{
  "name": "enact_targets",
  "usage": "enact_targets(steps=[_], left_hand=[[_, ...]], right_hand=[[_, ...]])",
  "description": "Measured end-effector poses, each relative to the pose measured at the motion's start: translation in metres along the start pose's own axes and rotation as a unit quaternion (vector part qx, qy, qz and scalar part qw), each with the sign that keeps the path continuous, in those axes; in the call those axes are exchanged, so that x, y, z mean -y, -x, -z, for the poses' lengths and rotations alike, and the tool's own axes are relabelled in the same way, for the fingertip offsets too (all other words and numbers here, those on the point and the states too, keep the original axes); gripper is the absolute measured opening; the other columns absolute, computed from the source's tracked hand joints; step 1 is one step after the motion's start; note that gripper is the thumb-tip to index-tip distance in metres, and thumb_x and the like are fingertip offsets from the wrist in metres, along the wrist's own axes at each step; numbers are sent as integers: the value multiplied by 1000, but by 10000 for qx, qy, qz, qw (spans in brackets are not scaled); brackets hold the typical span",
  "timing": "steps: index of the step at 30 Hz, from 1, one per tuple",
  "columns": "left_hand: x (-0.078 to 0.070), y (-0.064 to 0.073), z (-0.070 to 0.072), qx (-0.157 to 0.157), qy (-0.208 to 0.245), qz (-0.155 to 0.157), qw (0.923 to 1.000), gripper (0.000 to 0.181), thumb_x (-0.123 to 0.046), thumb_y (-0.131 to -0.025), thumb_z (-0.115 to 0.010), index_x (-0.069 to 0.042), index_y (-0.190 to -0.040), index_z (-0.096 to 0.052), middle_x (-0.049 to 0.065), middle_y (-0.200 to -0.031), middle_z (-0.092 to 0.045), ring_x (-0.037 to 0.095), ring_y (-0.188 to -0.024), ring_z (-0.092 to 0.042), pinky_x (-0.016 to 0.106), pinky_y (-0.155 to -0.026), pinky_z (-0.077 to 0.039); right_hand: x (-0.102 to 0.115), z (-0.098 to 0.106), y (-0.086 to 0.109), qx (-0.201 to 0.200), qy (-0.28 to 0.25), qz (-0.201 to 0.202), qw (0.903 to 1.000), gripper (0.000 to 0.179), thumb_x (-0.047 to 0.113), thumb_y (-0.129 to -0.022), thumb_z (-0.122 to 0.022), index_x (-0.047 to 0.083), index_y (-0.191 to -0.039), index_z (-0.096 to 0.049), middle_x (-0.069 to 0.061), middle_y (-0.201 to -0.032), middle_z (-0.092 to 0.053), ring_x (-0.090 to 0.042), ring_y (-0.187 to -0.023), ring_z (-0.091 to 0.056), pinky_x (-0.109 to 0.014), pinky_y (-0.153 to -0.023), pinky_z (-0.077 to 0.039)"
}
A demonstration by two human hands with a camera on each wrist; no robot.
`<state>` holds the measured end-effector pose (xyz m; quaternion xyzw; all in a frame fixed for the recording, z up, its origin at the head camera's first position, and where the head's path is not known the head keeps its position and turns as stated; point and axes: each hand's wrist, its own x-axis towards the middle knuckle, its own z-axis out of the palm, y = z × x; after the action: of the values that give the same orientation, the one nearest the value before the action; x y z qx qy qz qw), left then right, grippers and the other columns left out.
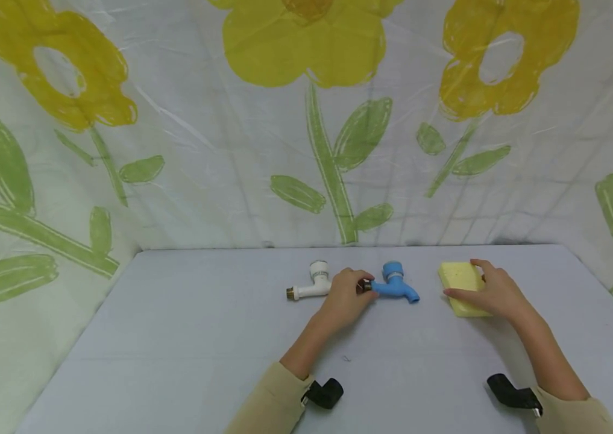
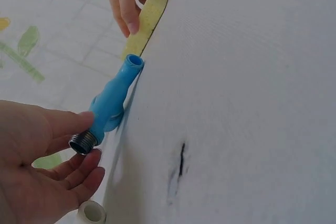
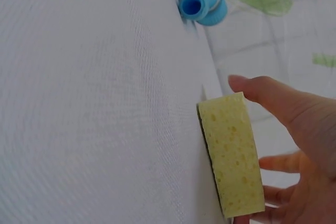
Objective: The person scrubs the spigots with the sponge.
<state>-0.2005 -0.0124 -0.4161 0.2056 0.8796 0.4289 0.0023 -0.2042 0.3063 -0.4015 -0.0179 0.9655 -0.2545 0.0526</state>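
Note:
Near the table's back sits a blue plastic tap (image 1: 393,286), its spout pointing right. My left hand (image 1: 346,298) has thumb and fingers about the tap's threaded end (image 2: 84,142), pinching it in the left wrist view. A white tap (image 1: 314,283) lies just left of that hand, which partly covers its spout end. Farther right, my right hand (image 1: 501,292) grips a yellow sponge (image 1: 460,283), thumb on one side and fingers on the other. The right wrist view shows the porous edge of the sponge (image 3: 231,156), with a thin dark layer on its table side.
A pale cloth covers the table (image 1: 176,343). Behind it hangs a sheet (image 1: 203,150) printed with yellow flowers and green leaves. Black wrist mounts (image 1: 325,393) stick out from both sleeves. A dark mark (image 2: 182,160) shows on the cloth in the left wrist view.

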Motion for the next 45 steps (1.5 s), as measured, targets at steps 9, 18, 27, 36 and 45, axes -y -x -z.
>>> enact_targets(steps=[9, 18, 27, 36, 45], left_hand=[[-2, -1, -3, -138, 608, 429, 9971, 26, -7, -97, -75, 2, -120, -74, 14, -105, -68, 19, -92, -64, 26, -79, -54], [0, -4, -6, -197, 1324, 852, 9873, 25, -3, -92, -77, 4, -116, -74, 18, -106, -74, 20, -91, -72, 24, -77, -57], [-1, -2, -6, -158, 1901, 1037, 9761, 25, -3, -94, -76, 6, -118, -75, 17, -90, -75, 11, -72, -65, 14, -65, -48], [0, -3, -9, -258, 2388, 1335, 9615, 26, -3, -95, -76, 7, -119, -75, 21, -91, -78, 22, -80, -76, 21, -73, -60], [0, -4, -12, -443, 2769, 1366, 9501, 24, 2, -94, -75, 10, -117, -75, 19, -92, -76, 23, -82, -76, 27, -78, -65]], right_hand=[[2, 1, -1, 33, 4, 1, 10000, 106, 49, -91, -78, -24, -150, -28, -50, -132, -47, -59, -116, -54, -64, -88, -53], [3, 4, 0, 170, -160, -199, 9995, 103, 49, -93, -75, -19, -154, -28, -47, -140, -43, -59, -122, -48, -65, -92, -51], [2, 3, 0, 161, -314, -233, 9991, 101, 50, -93, -75, -15, -156, -29, -46, -144, -41, -60, -127, -44, -68, -95, -49], [1, 3, 2, 147, -441, -245, 9986, 97, 50, -95, -75, -11, -156, -31, -44, -148, -40, -61, -132, -41, -70, -98, -46], [3, 4, 4, 86, -485, -128, 9987, 94, 50, -96, -73, -12, -155, -35, -44, -144, -44, -59, -128, -46, -66, -94, -50]])
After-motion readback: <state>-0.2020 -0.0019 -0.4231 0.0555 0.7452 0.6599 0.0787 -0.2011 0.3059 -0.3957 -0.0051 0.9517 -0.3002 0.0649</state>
